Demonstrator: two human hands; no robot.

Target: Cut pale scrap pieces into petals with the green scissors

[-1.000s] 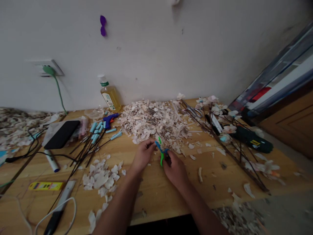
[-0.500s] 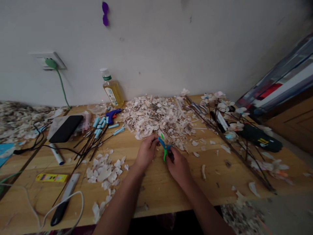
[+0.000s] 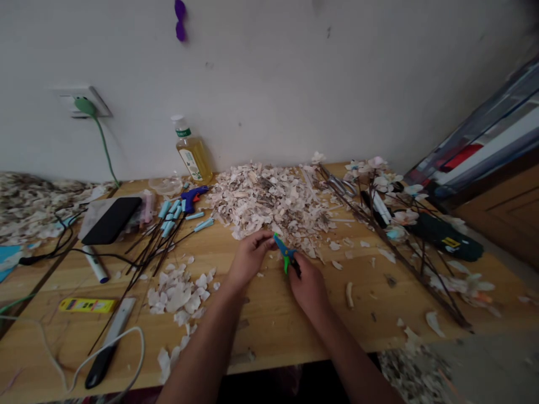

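My right hand (image 3: 306,279) grips a pair of blue and green scissors (image 3: 285,252), its blades pointing up and left. The blades look closed together. Beside their tips, my left hand (image 3: 251,255) has its fingers pinched; what sits between them is too small to make out. Just beyond both hands lies a big heap of pale, dry petal-like flakes (image 3: 269,196). Left of my left forearm is a smaller pile of cleaner whitish petal pieces (image 3: 179,292) on the wooden table (image 3: 278,331).
At left lie a blue glue gun (image 3: 193,198), a black phone (image 3: 112,220), a yellow box (image 3: 87,305) and a utility knife (image 3: 110,342). A bottle of yellow liquid (image 3: 193,152) stands by the wall. Branches with flowers (image 3: 404,252) and a dark green tool (image 3: 448,235) lie at right.
The scissors' blades, spread apart before, have come together near my left fingertips. Both hands stay in nearly the same place.
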